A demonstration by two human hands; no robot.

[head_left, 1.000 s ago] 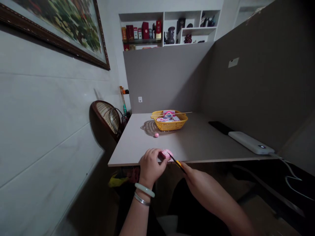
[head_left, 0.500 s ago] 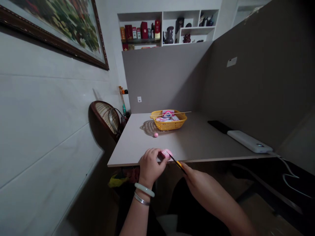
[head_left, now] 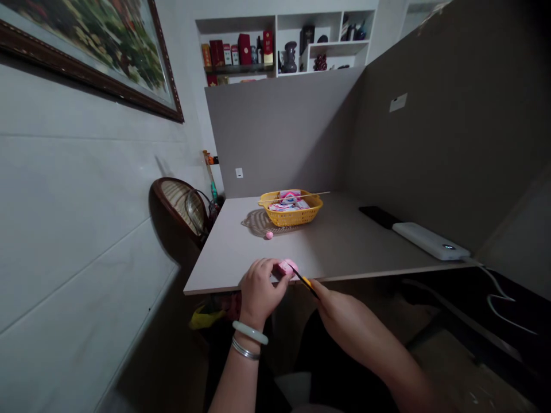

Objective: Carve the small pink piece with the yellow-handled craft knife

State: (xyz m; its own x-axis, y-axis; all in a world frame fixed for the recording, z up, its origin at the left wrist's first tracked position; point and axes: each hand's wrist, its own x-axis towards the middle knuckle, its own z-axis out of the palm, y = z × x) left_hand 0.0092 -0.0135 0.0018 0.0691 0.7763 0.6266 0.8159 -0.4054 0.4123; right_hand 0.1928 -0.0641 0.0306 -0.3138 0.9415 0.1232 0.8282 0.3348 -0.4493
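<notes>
Left hand closed on pink lump, lower centre, at table front edge. Right hand pinches yellow-handled knife, tip at lump. Risk I see: blade slips into left fingers; lump rolls off edge.

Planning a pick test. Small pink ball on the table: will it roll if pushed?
The small pink ball looks round, so it would probably roll if pushed. The smooth-looking tabletop likely gives little resistance, though the woven mat beside it might stop it. Material can't be told; probably light.
</notes>
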